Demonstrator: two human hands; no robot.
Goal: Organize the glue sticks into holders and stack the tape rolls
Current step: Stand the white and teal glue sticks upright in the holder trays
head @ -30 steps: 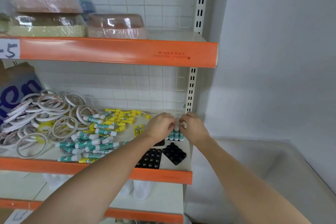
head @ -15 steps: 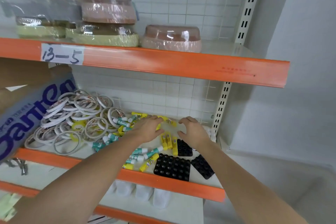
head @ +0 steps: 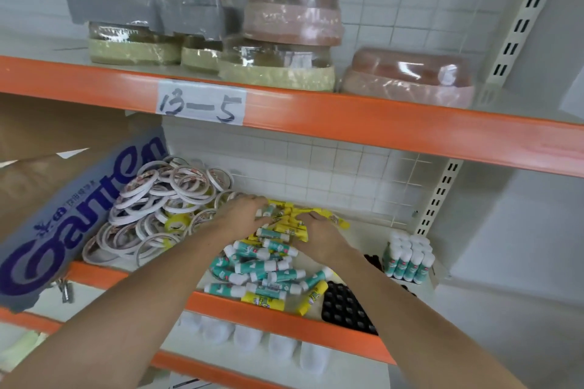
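Tape rolls (head: 164, 208) heaped at far left of the shelf (head: 284, 309), unstacked. Left hand (head: 243, 215) spread loosely over the far yellow glue sticks (head: 284, 224), fingers splayed, grip not clear. Sticks mostly lying crosswise, long axes left to right, just under both palms. Right hand (head: 319, 234) likewise open on the pile. Nearer the right hand: empty black holder (head: 344, 306), filled holder (head: 407, 259) farther right.
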